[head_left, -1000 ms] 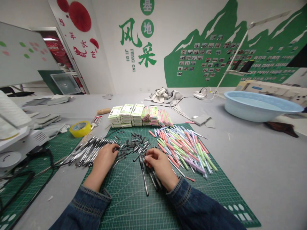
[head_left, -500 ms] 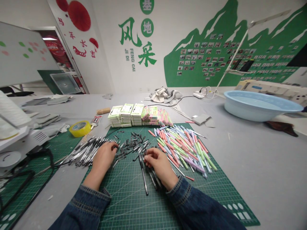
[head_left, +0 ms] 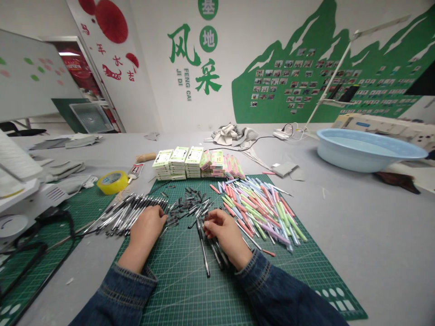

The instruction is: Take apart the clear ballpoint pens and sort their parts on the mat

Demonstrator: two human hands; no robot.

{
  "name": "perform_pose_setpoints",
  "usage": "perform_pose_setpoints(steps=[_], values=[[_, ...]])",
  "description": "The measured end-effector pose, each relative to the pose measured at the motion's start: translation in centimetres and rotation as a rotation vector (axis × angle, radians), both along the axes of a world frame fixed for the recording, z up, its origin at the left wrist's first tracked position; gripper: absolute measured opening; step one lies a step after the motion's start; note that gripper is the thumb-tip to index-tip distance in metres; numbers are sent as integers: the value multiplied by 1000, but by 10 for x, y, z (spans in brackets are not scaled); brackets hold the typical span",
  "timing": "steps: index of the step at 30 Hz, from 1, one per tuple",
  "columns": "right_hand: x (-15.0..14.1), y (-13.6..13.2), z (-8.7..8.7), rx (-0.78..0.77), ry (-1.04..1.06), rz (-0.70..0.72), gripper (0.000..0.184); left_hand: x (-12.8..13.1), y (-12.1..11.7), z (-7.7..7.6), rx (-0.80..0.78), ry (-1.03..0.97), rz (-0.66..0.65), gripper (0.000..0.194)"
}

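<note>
My left hand rests at the right end of a heap of clear-barrelled pens. Its fingers are bent together, and what they grip, if anything, is hidden. Small black pen caps lie scattered between my two hands. Over a few black pens is my right hand, thumb and fingers pinched together; I cannot make out what is in them. Just left of it, a single capped pen lies on the green cutting mat. Pastel pens form a loose pile to the right.
Stacks of small boxes stand at the mat's far edge. Yellow tape and a white machine are at the left. A blue basin sits at the right, with crumpled cloth at the back.
My left hand has shifted slightly down and toward me, and its fingers have drawn in a little. My right hand and the pens beneath it have hardly moved.
</note>
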State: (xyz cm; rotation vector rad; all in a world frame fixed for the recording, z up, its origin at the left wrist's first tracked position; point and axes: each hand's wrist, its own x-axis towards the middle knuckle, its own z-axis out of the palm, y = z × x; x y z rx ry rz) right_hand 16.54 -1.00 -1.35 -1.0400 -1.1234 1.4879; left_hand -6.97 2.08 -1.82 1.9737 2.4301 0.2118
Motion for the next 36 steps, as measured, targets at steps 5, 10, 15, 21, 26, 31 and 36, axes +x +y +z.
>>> perform_pose_setpoints(steps=[5, 10, 15, 21, 26, 31, 36], values=[[2, -2, 4, -98, 179, 31, 27, 1, -1, 6, 52, -52, 76, 23], [9, 0, 7, -104, 292, 21, 37, 22, -10, 24, 162, -577, -76, 19], [15, 7, 6, -106, 382, -111, 33, 64, -30, 28, -147, -1132, -393, 20], [16, 9, 3, -119, 457, -119, 30, 85, -37, 20, -301, -1137, -434, 21], [14, 5, 6, -142, 462, -58, 31, 84, -35, 20, -285, -1136, -396, 20], [11, 3, 7, -117, 436, -17, 25, 85, -36, 20, -279, -1205, -374, 22], [9, 3, 6, -82, 382, -48, 24, 85, -36, 18, -332, -1322, -357, 25]])
